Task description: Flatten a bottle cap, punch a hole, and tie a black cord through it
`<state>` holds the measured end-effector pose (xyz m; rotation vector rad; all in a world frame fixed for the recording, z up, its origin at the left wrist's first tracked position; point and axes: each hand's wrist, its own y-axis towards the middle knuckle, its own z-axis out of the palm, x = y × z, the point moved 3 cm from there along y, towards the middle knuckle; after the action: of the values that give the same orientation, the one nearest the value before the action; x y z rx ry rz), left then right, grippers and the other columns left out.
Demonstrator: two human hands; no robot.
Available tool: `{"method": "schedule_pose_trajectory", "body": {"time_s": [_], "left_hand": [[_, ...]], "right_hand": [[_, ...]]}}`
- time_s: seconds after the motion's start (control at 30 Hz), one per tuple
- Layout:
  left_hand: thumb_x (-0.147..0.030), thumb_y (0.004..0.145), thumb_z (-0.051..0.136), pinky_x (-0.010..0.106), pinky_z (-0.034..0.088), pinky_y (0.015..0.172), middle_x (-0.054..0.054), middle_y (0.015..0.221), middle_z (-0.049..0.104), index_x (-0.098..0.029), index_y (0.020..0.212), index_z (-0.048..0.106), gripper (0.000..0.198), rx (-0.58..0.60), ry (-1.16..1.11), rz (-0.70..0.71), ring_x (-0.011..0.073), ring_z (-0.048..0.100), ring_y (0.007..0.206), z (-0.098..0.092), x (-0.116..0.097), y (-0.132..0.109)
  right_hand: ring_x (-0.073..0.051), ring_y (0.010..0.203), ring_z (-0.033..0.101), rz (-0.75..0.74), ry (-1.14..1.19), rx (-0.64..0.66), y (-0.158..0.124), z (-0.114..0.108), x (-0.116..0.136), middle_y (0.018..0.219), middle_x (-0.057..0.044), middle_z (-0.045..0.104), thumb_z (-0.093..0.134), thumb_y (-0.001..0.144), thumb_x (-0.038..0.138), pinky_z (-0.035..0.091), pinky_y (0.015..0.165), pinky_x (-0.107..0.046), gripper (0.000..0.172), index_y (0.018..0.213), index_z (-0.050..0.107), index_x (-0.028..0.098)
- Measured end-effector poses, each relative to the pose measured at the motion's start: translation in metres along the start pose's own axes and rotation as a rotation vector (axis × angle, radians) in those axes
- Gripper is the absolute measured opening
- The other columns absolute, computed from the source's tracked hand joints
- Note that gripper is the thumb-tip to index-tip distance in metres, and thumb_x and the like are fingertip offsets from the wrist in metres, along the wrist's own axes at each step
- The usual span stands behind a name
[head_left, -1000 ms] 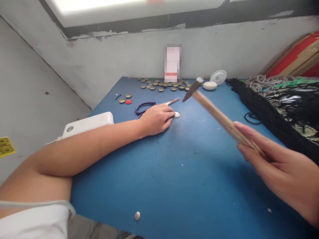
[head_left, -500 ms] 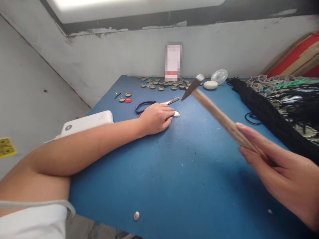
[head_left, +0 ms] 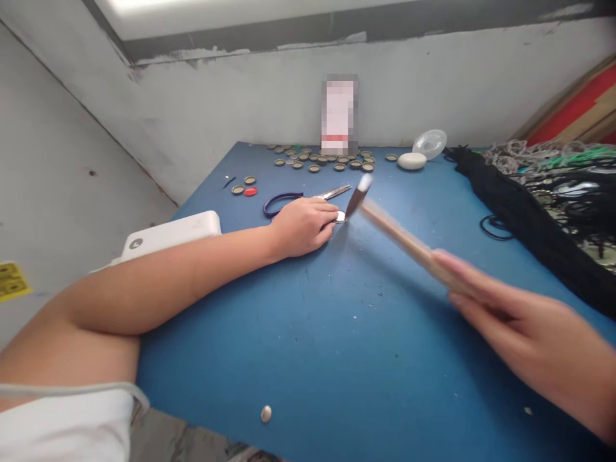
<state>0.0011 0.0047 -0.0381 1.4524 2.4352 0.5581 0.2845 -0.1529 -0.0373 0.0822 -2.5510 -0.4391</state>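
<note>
My left hand (head_left: 301, 224) rests on the blue table (head_left: 337, 333), its fingertips closed on a flattened bottle cap (head_left: 341, 216) and pinning it to the surface. My right hand (head_left: 524, 333) is wrapped around the wooden handle of a small hammer (head_left: 389, 224). The metal hammer head is blurred and sits right at the cap, just past my left fingertips. Purple-handled scissors (head_left: 283, 201) lie behind my left hand.
Several bottle caps (head_left: 327, 160) are strewn along the back edge by the wall. A white device (head_left: 171, 234) lies at the left edge; a white oval piece (head_left: 412, 160) and clear disc (head_left: 431, 142) at the back. Black cords (head_left: 524, 218) and wire rings fill the right side.
The hammer has swung down from above the table onto the cap. My right hand dropped and moved left with it. My left hand stayed in place.
</note>
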Motion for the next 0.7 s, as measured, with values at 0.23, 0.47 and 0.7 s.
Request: {"method": "schedule_pose_trajectory", "body": {"time_s": [0.23,0.47,0.7], "left_hand": [[-0.018,0.095,0.053,0.042,0.058,0.101,0.016,0.12,0.074,-0.01,0.108,0.074,0.026,0.0,-0.008,-0.047,0.0276,0.071,0.113,-0.004,-0.002,0.001],[-0.021,0.098,0.05,0.045,0.057,0.098,0.014,0.117,0.076,-0.014,0.112,0.074,0.029,0.05,0.018,-0.051,0.0271,0.071,0.109,-0.003,-0.002,0.001],[-0.017,0.098,0.047,0.042,0.059,0.101,0.011,0.121,0.077,-0.016,0.118,0.075,0.034,0.022,-0.046,-0.003,0.0243,0.073,0.113,0.0,0.004,0.0]], "right_hand": [[-0.03,0.102,0.078,0.061,0.02,0.103,0.008,0.0,0.006,0.119,0.002,0.079,0.055,0.086,0.049,0.067,0.077,-0.039,0.053,0.134,0.072,0.034],[-0.03,0.104,0.078,0.097,0.018,0.081,0.01,-0.002,0.005,0.122,0.003,0.078,0.055,0.084,0.052,0.067,0.078,-0.038,0.054,0.133,0.072,0.035],[-0.026,0.099,0.08,0.103,-0.024,-0.038,0.0,-0.008,0.002,0.125,0.004,0.078,0.057,0.091,0.048,0.067,0.078,-0.034,0.052,0.141,0.066,0.037]]}}
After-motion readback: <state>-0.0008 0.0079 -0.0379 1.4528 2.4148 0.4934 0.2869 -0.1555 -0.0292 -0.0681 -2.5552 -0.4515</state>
